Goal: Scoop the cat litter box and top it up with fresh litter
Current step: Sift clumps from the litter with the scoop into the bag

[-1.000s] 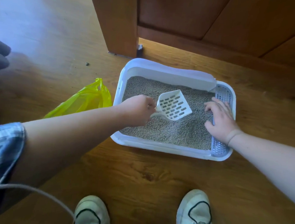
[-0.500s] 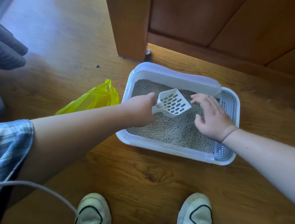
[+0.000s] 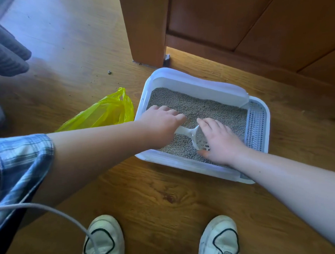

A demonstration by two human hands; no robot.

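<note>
A white litter box sits on the wooden floor, filled with grey litter. My left hand is over the left part of the litter and holds the handle of a white slotted scoop. The scoop's head lies low in the litter near the front wall. My right hand lies over that head with straight fingers, its thumb at the head's near edge, and hides most of it.
A yellow plastic bag lies on the floor just left of the box. A wooden cabinet stands right behind it. A grid step fills the box's right end. My shoes are in front; a stray pellet lies at back left.
My left hand lowered the scoop from above the litter into it, towards the front. My right hand slid left from the grid step onto the scoop's head.
</note>
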